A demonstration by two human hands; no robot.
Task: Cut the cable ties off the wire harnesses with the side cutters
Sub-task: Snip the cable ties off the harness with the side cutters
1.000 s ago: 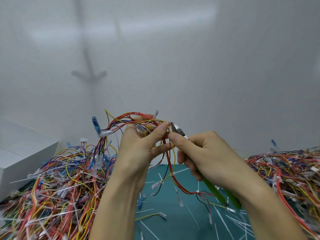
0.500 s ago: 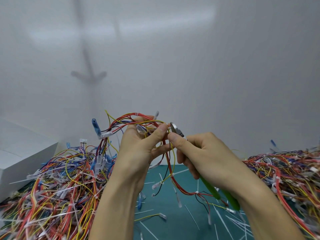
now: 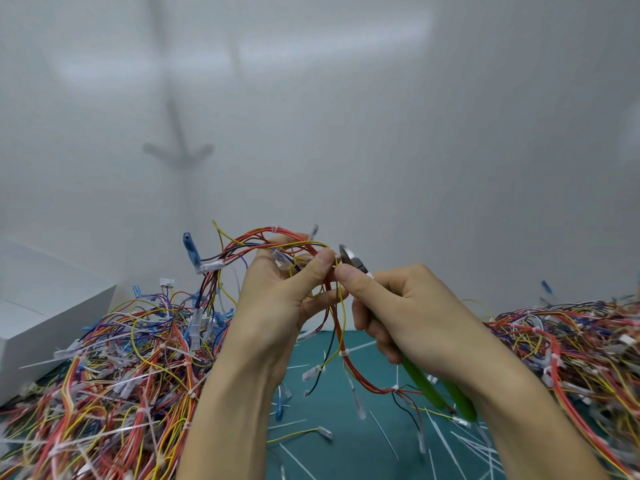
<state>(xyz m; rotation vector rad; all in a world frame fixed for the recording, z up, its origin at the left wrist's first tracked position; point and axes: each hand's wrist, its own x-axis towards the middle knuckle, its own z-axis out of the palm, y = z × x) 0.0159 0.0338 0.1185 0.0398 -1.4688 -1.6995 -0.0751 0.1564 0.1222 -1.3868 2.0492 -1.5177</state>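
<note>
My left hand (image 3: 277, 299) holds up a wire harness (image 3: 263, 239) of red, yellow and black wires, thumb and fingers pinching the bundle near its top. White cable ties (image 3: 343, 353) still ring the wires that hang down over the mat. My right hand (image 3: 408, 317) grips the side cutters (image 3: 349, 259) by their green handles (image 3: 436, 389), forefinger stretched along the tool. The metal jaws sit right beside my left thumb tip, against the wires. Whether the jaws are closed on a tie is hidden by my fingers.
A big tangle of harnesses (image 3: 114, 382) covers the left of the green cutting mat (image 3: 332, 441); a second heap (image 3: 581, 344) lies at the right. Cut tie tails (image 3: 446, 441) litter the mat. A white box (image 3: 45, 306) stands at far left, a white wall behind.
Both hands and the harness have stayed almost in place. The cutter jaws have edged slightly closer to my left thumb.
</note>
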